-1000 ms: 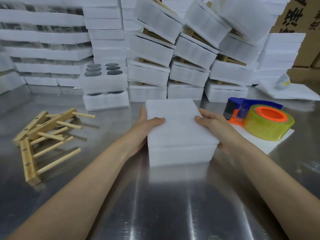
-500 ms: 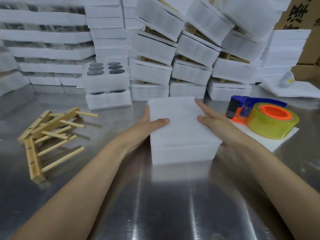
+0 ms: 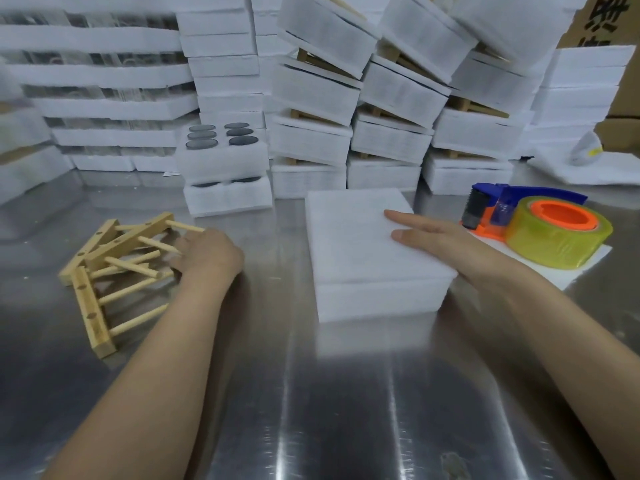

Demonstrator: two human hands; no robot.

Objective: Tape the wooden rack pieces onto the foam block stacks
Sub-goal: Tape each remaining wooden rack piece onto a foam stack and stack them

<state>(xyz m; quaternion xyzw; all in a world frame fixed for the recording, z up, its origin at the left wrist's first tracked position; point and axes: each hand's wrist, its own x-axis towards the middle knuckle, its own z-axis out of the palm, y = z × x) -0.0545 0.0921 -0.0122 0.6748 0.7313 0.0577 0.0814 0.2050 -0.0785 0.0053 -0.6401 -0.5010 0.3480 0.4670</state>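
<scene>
A white foam block stack (image 3: 360,258), two blocks high, stands in the middle of the steel table (image 3: 346,393). My right hand (image 3: 436,237) lies flat against its right top edge, fingers stretched out over the top. To the left lies a loose heap of wooden rack pieces (image 3: 114,268), pale bars with round pegs. My left hand (image 3: 207,258) is at the heap's right side, touching the peg ends. Its fingers are hidden behind the hand and blurred, so any grip is unclear.
A blue and orange tape dispenser with a yellowish roll (image 3: 554,233) sits on a thin foam sheet (image 3: 588,268) right of my right hand. Taped foam stacks (image 3: 391,140) pile up along the back. A foam block holding dark discs (image 3: 221,157) stands behind the rack pieces.
My left hand has left the foam stack and moved left to the wooden rack pieces. My right hand stays at the stack's right side, fingers now flatter on top.
</scene>
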